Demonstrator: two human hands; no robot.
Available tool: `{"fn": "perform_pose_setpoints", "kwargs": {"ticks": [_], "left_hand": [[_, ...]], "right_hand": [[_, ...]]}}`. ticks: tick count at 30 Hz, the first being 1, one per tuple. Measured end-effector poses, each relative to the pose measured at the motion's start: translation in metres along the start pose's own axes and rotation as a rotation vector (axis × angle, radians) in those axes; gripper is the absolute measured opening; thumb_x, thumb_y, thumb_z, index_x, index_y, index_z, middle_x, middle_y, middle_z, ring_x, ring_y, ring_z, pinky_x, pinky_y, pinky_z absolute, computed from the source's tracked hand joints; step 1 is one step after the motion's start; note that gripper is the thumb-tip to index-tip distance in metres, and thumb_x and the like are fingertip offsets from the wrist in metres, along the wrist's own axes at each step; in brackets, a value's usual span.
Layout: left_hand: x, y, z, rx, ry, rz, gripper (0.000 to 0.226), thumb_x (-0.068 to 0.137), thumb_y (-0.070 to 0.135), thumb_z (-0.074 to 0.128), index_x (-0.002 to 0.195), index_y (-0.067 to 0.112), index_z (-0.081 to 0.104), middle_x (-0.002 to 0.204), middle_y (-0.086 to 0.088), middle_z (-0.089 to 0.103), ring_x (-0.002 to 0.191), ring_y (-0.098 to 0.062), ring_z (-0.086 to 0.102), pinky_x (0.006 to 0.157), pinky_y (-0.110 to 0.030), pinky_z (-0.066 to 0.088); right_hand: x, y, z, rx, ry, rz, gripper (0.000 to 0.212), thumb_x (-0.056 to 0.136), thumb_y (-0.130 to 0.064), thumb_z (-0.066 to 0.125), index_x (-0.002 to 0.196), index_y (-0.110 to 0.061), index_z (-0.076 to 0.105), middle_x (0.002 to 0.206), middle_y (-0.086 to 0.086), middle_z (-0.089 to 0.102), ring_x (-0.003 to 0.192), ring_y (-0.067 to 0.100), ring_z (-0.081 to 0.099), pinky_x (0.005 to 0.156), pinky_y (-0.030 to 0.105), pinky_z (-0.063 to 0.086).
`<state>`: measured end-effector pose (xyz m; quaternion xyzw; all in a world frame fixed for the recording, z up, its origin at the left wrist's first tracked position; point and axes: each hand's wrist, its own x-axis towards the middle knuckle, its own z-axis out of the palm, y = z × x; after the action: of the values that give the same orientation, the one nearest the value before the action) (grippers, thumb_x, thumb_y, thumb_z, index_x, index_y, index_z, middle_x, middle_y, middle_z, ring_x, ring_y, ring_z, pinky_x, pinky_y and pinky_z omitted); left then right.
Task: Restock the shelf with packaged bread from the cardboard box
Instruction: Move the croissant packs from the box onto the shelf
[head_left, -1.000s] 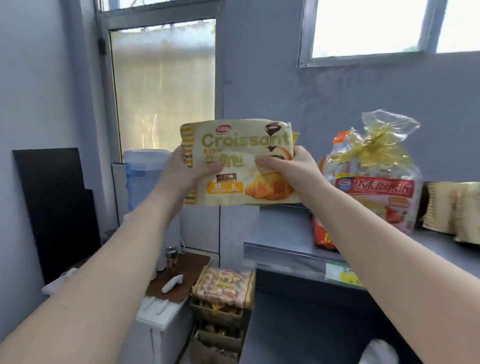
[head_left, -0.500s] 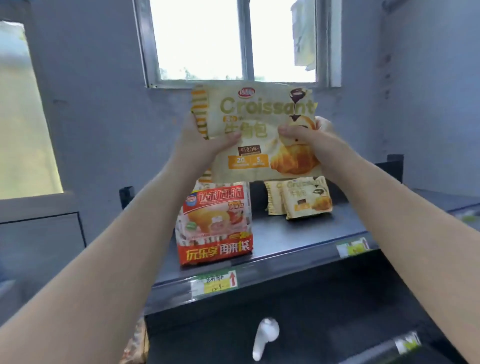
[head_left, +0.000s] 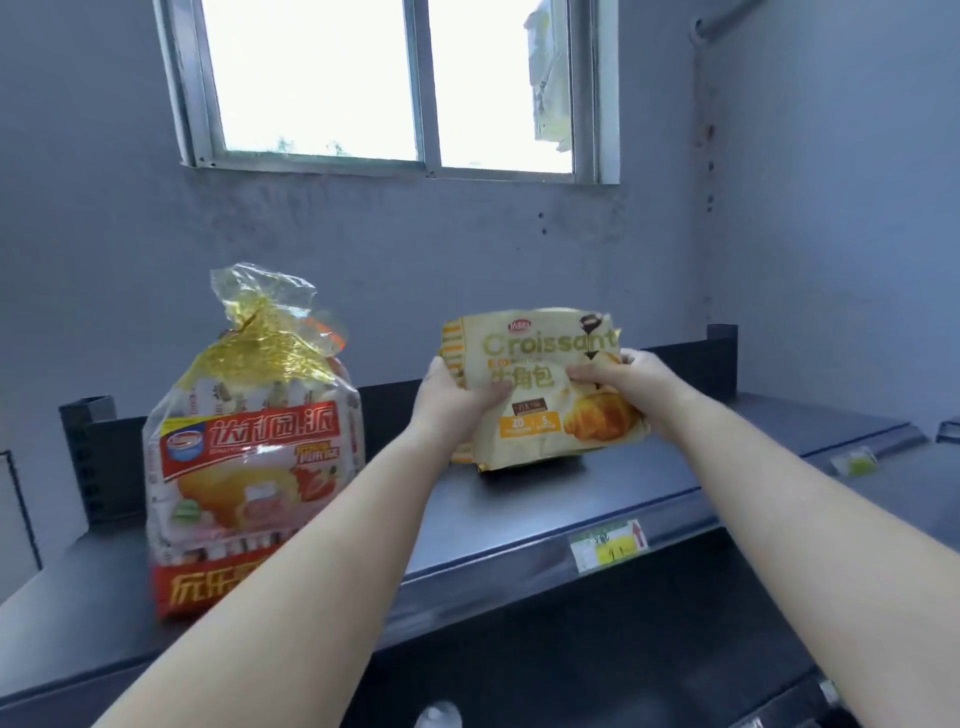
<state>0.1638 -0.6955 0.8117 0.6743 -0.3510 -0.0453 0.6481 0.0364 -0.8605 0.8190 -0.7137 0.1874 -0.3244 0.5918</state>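
Observation:
A pale yellow croissant pack (head_left: 540, 410) stands upright with its lower edge at the top of the dark shelf (head_left: 545, 499), near the back. My left hand (head_left: 452, 400) grips its left edge and my right hand (head_left: 623, 379) grips its right side, thumb across the front. Packs that stood behind it are hidden by it. A large clear bag of red-labelled cakes (head_left: 254, 457), tied with gold foil, stands on the shelf to the left. The cardboard box is out of view.
A low dark rail (head_left: 691, 358) runs along the shelf's back against the grey wall, under a window (head_left: 395, 83). Price tags (head_left: 608, 543) hang on the shelf's front lip. A lower shelf (head_left: 649, 649) lies below, with a white object at the bottom edge.
The croissant pack came down from in front of the window to the shelf top, to the right of the cake bag. Both hands kept their hold, and the view moved closer to the shelf.

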Motion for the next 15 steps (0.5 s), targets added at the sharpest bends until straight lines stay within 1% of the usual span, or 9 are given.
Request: {"fn": "perform_pose_setpoints", "kwargs": {"ticks": [2,6,9,11,13,15], "left_hand": [[0.012,-0.018,0.012,0.044,0.008,-0.043,0.049,0.072,0.026,0.079,0.111,0.014,0.052,0.112,0.000,0.065,0.103,-0.021,0.064,0.091,-0.040,0.052],[0.033,-0.047,0.031,0.099,0.014,-0.106,0.047,0.074,0.030,0.077,0.111,0.018,0.050,0.117,-0.003,0.064,0.107,-0.023,0.062,0.095,-0.045,0.050],[0.047,-0.060,0.040,0.160,0.014,-0.129,0.046,0.077,0.032,0.074,0.115,0.016,0.053,0.117,-0.001,0.065,0.106,-0.021,0.063,0.094,-0.042,0.051],[0.051,-0.068,0.044,0.224,0.009,-0.171,0.048,0.079,0.035,0.071,0.119,0.016,0.054,0.119,0.000,0.065,0.108,-0.020,0.062,0.091,-0.038,0.051],[0.053,-0.076,0.044,0.278,-0.013,-0.229,0.050,0.081,0.039,0.068,0.123,0.017,0.052,0.121,0.002,0.064,0.110,-0.020,0.061,0.084,-0.034,0.050],[0.055,-0.082,0.044,0.301,-0.026,-0.253,0.046,0.083,0.039,0.066,0.122,0.019,0.052,0.121,0.002,0.063,0.110,-0.021,0.061,0.080,-0.033,0.049]], "right_hand": [[0.022,0.020,-0.003,-0.018,-0.022,0.017,0.031,0.073,-0.020,0.080,0.100,-0.012,0.069,0.098,0.009,0.074,0.087,0.025,0.071,0.079,0.037,0.058],[0.064,0.055,-0.010,-0.059,-0.058,0.068,0.035,0.068,-0.022,0.083,0.100,-0.012,0.071,0.097,0.008,0.074,0.088,0.025,0.071,0.085,0.042,0.057],[0.086,0.074,-0.012,-0.105,-0.075,0.071,0.034,0.070,-0.021,0.082,0.100,-0.013,0.069,0.098,0.006,0.073,0.088,0.022,0.070,0.082,0.036,0.056],[0.095,0.085,-0.012,-0.135,-0.096,0.061,0.032,0.071,-0.021,0.082,0.099,-0.014,0.068,0.098,0.004,0.073,0.087,0.019,0.070,0.080,0.033,0.055],[0.103,0.095,-0.010,-0.157,-0.108,0.041,0.035,0.071,-0.024,0.082,0.101,-0.016,0.066,0.098,0.001,0.071,0.089,0.017,0.068,0.081,0.032,0.054],[0.111,0.102,-0.008,-0.153,-0.111,0.029,0.038,0.071,-0.027,0.082,0.103,-0.019,0.064,0.098,-0.002,0.070,0.090,0.016,0.067,0.080,0.031,0.053]]}}
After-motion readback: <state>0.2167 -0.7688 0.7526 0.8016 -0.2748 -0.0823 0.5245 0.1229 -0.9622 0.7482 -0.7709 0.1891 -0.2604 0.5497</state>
